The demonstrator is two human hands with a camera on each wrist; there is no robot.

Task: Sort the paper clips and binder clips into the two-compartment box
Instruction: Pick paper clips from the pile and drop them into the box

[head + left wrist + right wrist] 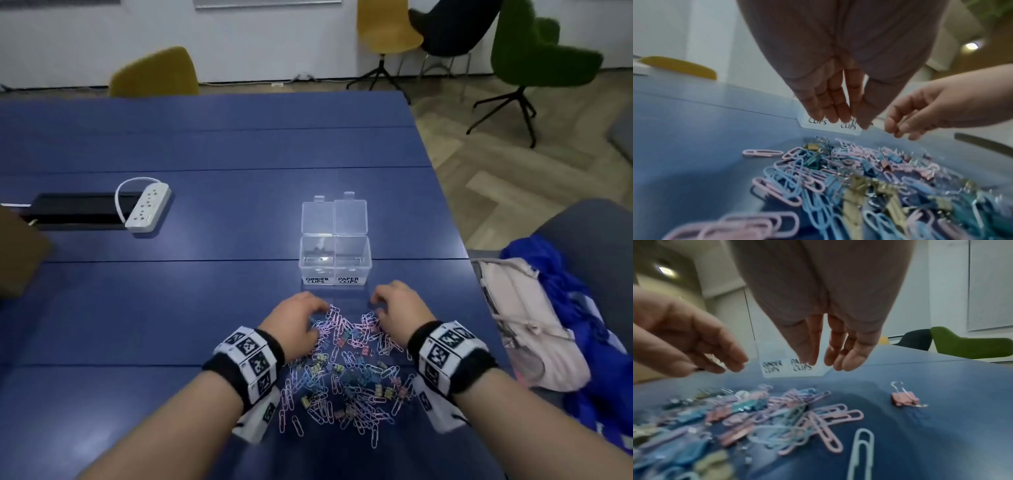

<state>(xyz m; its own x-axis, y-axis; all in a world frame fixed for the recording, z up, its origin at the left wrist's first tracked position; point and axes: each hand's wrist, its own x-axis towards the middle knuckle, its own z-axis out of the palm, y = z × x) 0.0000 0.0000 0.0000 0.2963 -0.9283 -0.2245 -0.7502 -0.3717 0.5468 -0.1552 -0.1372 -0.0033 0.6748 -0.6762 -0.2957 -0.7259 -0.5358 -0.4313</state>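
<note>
- Two bare hands hover low over the far edge of a mixed clip pile, poised for a first pick. Left hand (297,320) has fingers loosely bent down, nothing between them in the left wrist view. Right hand (399,310) likewise slack and empty, fingers pointing down; the right wrist view shows a gap btwn thumb and fingers.
- Neither hand touches a clip as far as the wrist views show; both hang just above the heap, prob. choosing what to lift.
- Pile of pastel wire paper clips (346,377), pink, blue & lilac, lies tangled w/ small folding metal binder clips (378,390) in yellow, teal & pink, spread on the table btwn the wrists, near the person so either hand can reach.
- One pink binder clip (904,400) sits apart at the pile's right edge, an easy single grab.
- Clear plastic two-compartment box (335,257) stands just beyond the fingertips, both lids flipped back; labels face the person: "BINDER CLIPS" left, "PAPER CLIPS" right. Both compartments look empty, so sorting has not yet begun.
- Blue plank table (171,308) carries a white power strip (148,209) well off to the left; a pale pink bag (524,325) rests past the right edge.
</note>
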